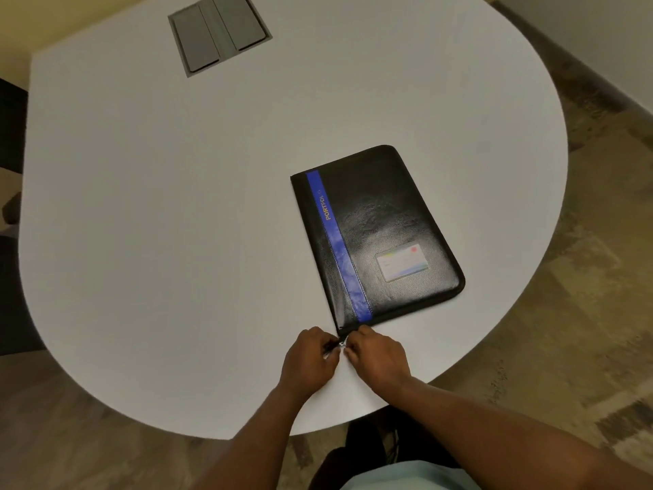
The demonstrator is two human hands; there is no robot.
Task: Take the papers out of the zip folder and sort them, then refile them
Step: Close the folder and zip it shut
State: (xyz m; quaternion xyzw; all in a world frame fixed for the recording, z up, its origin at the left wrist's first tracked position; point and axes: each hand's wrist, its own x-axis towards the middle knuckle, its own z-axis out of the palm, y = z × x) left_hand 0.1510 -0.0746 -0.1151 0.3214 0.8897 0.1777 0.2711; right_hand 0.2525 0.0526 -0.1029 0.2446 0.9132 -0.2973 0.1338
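Observation:
A black zip folder (381,221) with a blue stripe and the word PORTFOLIO lies closed and flat on the white table (159,206), right of centre. A small card sits in a clear pocket on its cover. My left hand (309,362) and my right hand (376,355) meet at the folder's near corner. Both pinch at the small metal zip pull (342,343) between their fingertips. No papers are visible; the folder's inside is hidden.
A grey cable hatch (219,30) is set into the table at the back. The table's rounded edge runs close behind my hands. Patterned carpet (565,348) lies to the right, and dark chair shapes stand at the left edge.

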